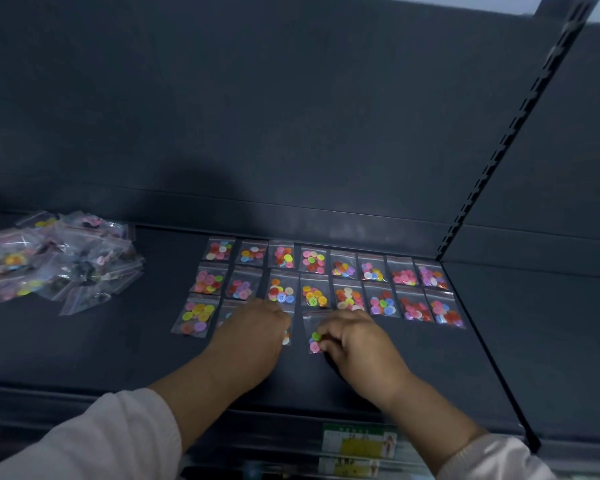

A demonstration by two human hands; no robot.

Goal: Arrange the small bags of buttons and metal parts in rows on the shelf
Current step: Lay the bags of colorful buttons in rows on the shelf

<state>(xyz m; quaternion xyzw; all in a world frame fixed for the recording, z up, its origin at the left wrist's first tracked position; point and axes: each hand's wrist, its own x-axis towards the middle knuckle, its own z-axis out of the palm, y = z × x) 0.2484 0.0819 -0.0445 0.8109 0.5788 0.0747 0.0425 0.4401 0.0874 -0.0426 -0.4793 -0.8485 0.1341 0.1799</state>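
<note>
With right hand (pixel 350 337), fingers curled, pinching small clear plastic bag of green and pink buttons (pixel 311 327) in third row, near front of dark grey metal shelf (pixel 84 341). With left hand (pixel 257 323), palm down, covering bags just beside; grip hidden, cannot tell. Behind, two full rows of clear button bags (pixel 314 292). Far left, loose pile of clear bags (pixel 59 261).

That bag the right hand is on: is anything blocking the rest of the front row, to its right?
Nothing visible. The right hand pinches the bag in the front row, and the shelf to its right lies bare up to the side edge. The nearest bags are the middle row behind.
</note>
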